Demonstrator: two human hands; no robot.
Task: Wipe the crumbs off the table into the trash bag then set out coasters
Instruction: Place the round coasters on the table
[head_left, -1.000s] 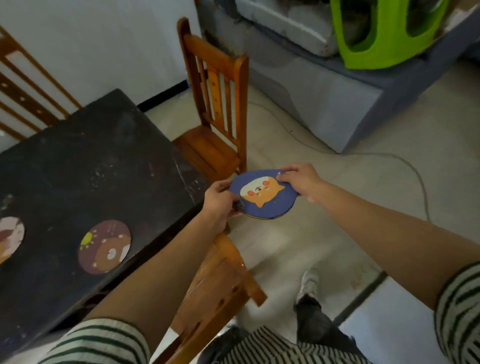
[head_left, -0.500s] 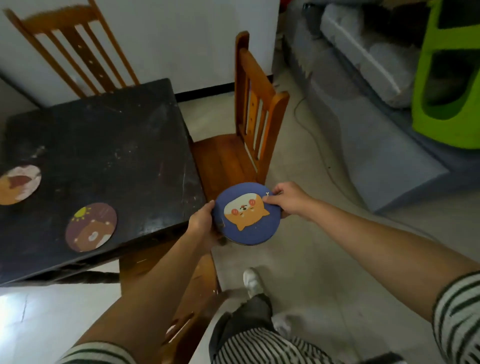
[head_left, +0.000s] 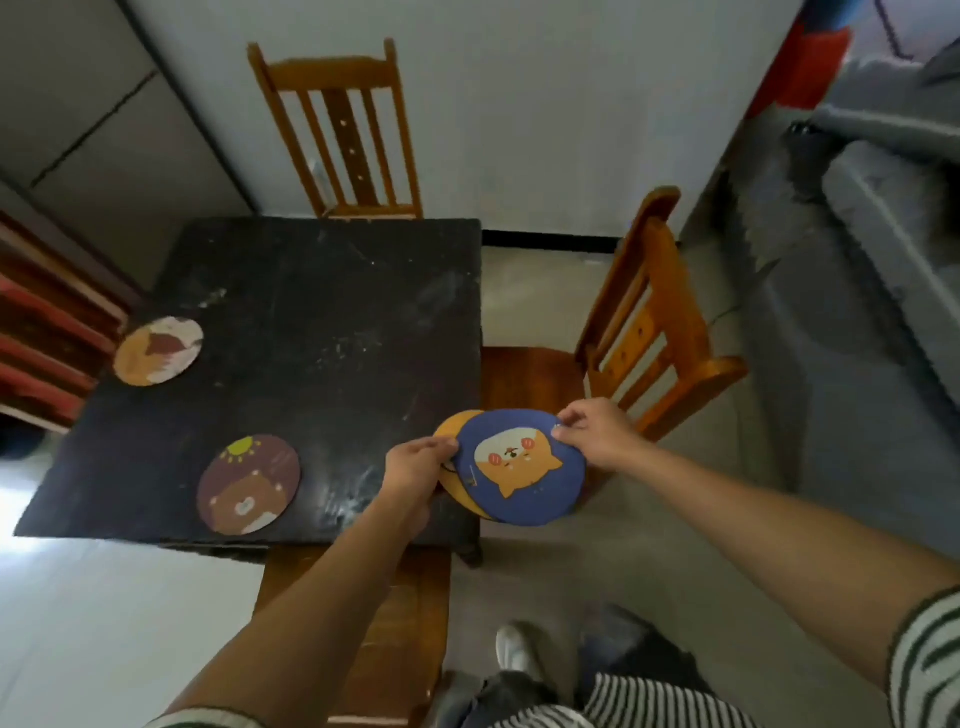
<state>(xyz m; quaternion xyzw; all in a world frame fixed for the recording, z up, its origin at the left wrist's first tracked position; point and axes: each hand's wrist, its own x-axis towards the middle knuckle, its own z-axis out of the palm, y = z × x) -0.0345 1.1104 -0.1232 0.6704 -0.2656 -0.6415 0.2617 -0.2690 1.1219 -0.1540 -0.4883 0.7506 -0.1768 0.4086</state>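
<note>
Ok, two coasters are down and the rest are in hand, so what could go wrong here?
The blue coaster and the orange coaster beneath it are fanned apart partly beyond the table corner; if the left hand or right hand loosens its grip, one could drop to the floor.

The camera is sitting on the person's head. It is looking down at the table (head_left: 322, 332) from close.
</note>
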